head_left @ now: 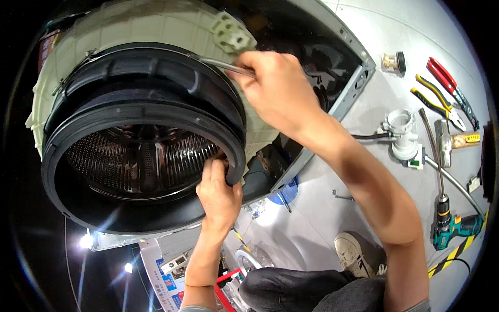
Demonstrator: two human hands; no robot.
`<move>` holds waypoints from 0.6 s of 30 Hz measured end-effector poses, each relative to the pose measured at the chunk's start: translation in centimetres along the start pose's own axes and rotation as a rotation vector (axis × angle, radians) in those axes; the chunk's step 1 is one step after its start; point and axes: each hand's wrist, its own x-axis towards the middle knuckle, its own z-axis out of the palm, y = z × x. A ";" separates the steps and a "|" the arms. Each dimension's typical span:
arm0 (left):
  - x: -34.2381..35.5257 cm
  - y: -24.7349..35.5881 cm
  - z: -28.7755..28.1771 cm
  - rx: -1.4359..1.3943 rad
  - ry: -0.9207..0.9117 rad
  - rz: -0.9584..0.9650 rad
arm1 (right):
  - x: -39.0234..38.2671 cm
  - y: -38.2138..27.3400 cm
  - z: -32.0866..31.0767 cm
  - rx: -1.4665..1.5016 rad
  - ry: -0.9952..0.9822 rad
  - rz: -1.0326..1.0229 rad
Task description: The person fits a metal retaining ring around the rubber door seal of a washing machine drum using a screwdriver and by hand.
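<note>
A washing machine's black rubber door gasket (148,110) stands out from its cream plastic tub (156,23), with the perforated steel drum (130,166) visible through the opening. My left hand (218,195) is closed around the right side of the gasket's front lip, fingers on the inside. In my right hand (275,86) is a slim metal rod-like tool (226,65), held in a closed grip. Its tip meets the thin metal clamp ring (174,49) at the gasket's upper back edge. The tool's other end is hidden in my palm.
On the floor at right lie red-handled pliers (442,73), yellow-black pliers (436,96), a hammer (445,143), a cordless drill (452,229) with a long bit, and a white pump (403,135). The grey cabinet edge (332,104) runs beneath my right forearm.
</note>
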 end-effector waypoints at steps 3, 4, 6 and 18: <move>0.1 0.0 -0.6 0.019 0.008 -0.003 | 0.5 -2.3 -1.2 0.016 0.083 -0.052; 0.2 0.1 -0.3 0.011 0.019 0.008 | 0.8 -2.8 -1.0 0.016 0.162 -0.096; 0.3 -0.2 -0.1 0.013 0.023 0.019 | 1.9 -3.5 -0.8 0.024 0.255 -0.183; -0.2 -0.9 0.1 -0.037 -0.005 0.004 | 5.0 -5.4 -0.6 -0.149 0.042 -0.197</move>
